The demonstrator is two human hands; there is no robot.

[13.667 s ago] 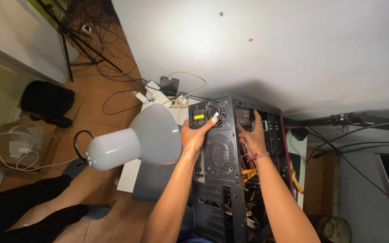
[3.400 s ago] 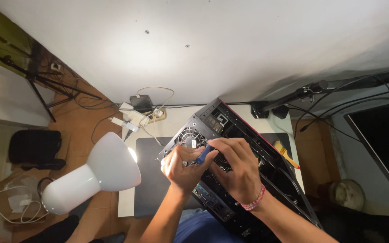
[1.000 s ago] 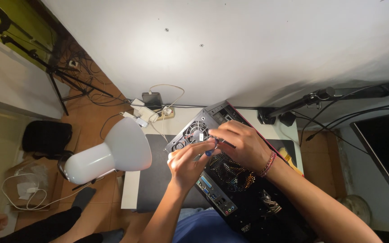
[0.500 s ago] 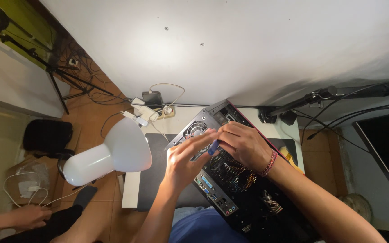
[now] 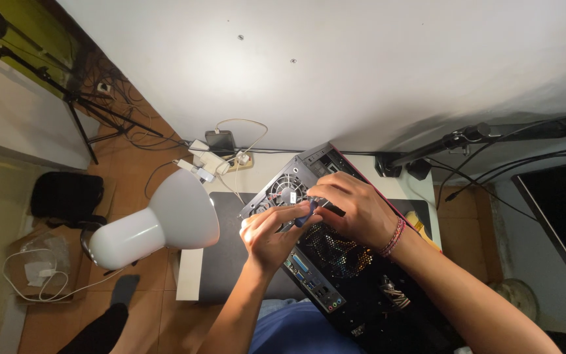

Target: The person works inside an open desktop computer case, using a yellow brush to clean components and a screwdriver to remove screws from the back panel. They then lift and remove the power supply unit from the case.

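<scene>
Both hands, the left hand [image 5: 271, 233] and right hand [image 5: 352, 208], are pinching a small blue tool [image 5: 304, 214] together at frame centre over the black computer case [image 5: 335, 262], crowding the lamp [image 5: 155, 219].

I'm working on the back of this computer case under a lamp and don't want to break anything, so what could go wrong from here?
Both hands, left hand and right hand, crowd a small blue tool beside the rear fan; a slip could perhaps jab its blades. The computer case lies at an angle near the desk edge over your lap, so pressing hard might shift it. The white lamp hangs close to your left forearm; a bump could swing it.
</scene>
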